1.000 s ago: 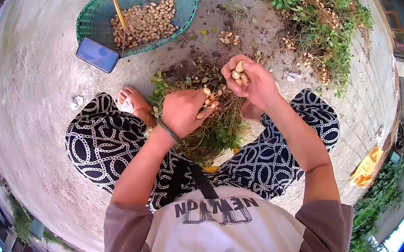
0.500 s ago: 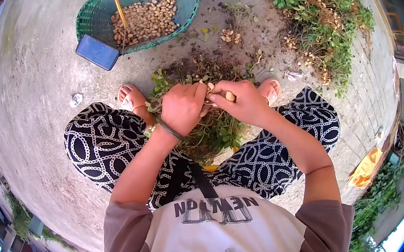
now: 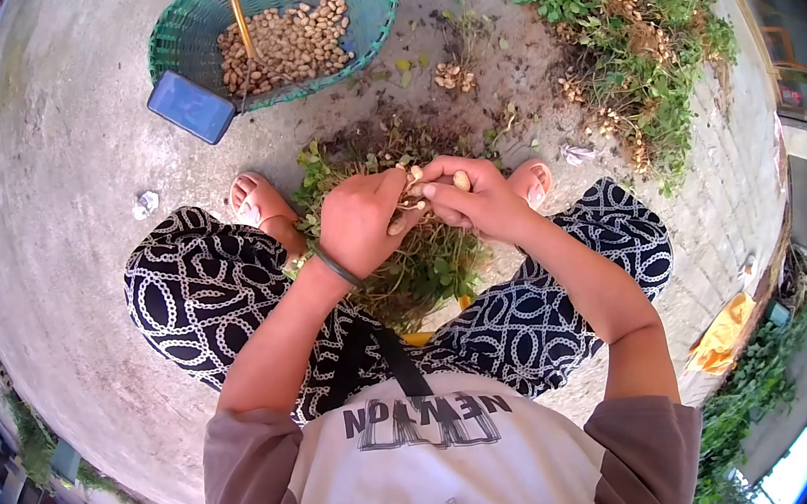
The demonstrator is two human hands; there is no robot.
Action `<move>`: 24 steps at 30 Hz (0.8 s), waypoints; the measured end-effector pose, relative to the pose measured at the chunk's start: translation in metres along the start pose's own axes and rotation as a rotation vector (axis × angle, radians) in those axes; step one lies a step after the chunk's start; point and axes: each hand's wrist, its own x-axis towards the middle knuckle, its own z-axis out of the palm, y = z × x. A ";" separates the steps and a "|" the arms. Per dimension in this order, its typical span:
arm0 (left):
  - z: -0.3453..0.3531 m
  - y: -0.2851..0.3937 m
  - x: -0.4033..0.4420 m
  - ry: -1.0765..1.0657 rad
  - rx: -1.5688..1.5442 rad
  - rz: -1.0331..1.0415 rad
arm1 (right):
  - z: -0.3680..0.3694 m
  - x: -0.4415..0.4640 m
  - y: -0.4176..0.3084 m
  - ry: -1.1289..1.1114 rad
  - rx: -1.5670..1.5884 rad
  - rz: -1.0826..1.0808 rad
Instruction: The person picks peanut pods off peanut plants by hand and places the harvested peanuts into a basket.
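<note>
My left hand (image 3: pixel 361 219), with a dark band at the wrist, is closed around the root end of a peanut plant. Several pale pods (image 3: pixel 414 172) stick out between the two hands. My right hand (image 3: pixel 480 198) meets it from the other side, its thumb and fingers pinched at the roots. One peanut (image 3: pixel 461 180) shows in the curl of the right fingers. Leafy peanut stems (image 3: pixel 426 267) lie beneath both hands, between my feet. What lies inside each palm is hidden.
Ahead to the left stands a green basket (image 3: pixel 376 42) with picked peanuts (image 3: pixel 288 47) inside. A phone (image 3: pixel 191 108) rests against its near rim. A heap of peanut plants (image 3: pixel 638 32) lies at the front right. A small cluster of peanuts (image 3: pixel 454 77) sits on the concrete.
My right fingers have shifted slightly on the roots, and more pods and root now show between the hands. The whole view has moved slightly.
</note>
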 end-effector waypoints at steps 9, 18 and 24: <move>0.011 -0.019 -0.016 -0.325 0.129 -0.067 | -0.016 0.019 -0.010 0.008 -0.590 0.009; 0.028 -0.025 -0.041 -0.677 0.271 -0.012 | -0.024 0.162 -0.071 0.569 -0.866 -0.436; 0.028 -0.012 -0.034 -0.659 0.329 -0.090 | -0.111 0.187 -0.032 0.797 -0.953 -0.476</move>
